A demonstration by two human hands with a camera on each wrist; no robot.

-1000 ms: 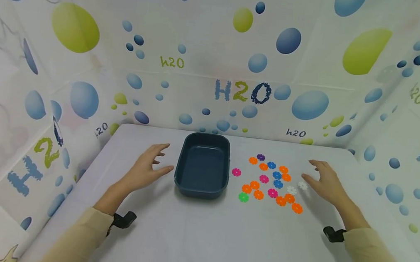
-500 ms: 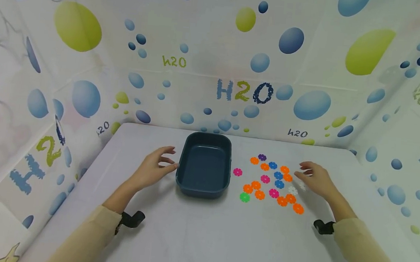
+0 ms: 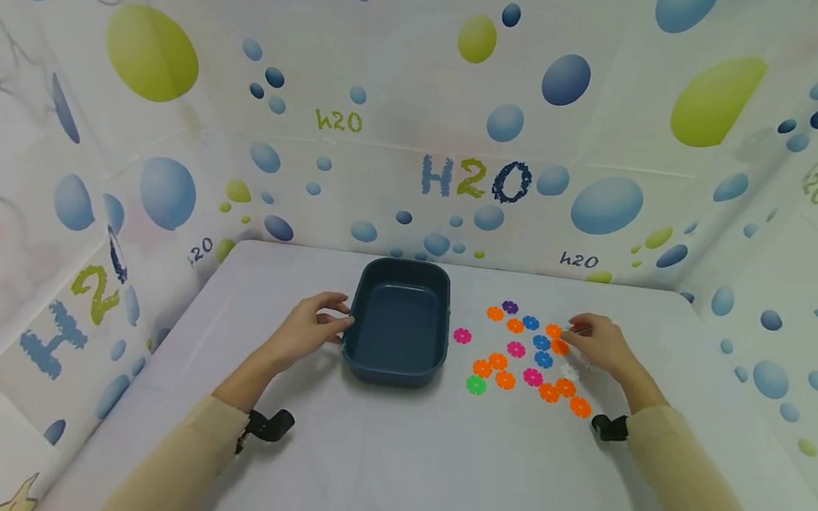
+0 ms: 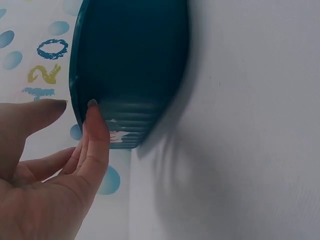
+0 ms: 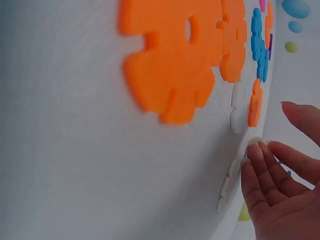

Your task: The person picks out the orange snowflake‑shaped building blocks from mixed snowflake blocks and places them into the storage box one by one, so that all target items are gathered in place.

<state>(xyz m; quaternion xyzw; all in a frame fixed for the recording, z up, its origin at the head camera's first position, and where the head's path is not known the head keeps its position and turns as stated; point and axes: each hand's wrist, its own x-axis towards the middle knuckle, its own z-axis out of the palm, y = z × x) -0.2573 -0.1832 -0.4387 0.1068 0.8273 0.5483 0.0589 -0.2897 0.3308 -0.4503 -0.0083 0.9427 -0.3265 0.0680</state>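
Note:
My left hand [image 3: 306, 329] is at the left side of a dark teal plastic bin [image 3: 391, 376], its fingertips right at the rim. In the left wrist view, one finger [image 4: 96, 132] overlaps the bin's outer wall and a dark-nailed digit [image 4: 42, 114] stands just above the rim, with a gap between them. To the bin's right lie several flower-shaped plastic discs, among them orange [image 3: 505, 380], blue [image 3: 543, 359], pink [image 3: 515, 349] and green [image 3: 475, 385] ones. My right hand [image 3: 604, 346] hovers at their right edge, thumb apart from the fingers, over white discs [image 5: 227, 185].
A white cloth covers the table [image 3: 391, 465]. Behind and at both sides hang white sheets [image 3: 398, 43] printed with blue and green bubbles. Small black cameras [image 3: 272, 424] sit at both wrists.
My left hand has moved right to the bin's rim. My right hand has moved left over the discs, its fingers closer together than before. Bin and discs lie as before.

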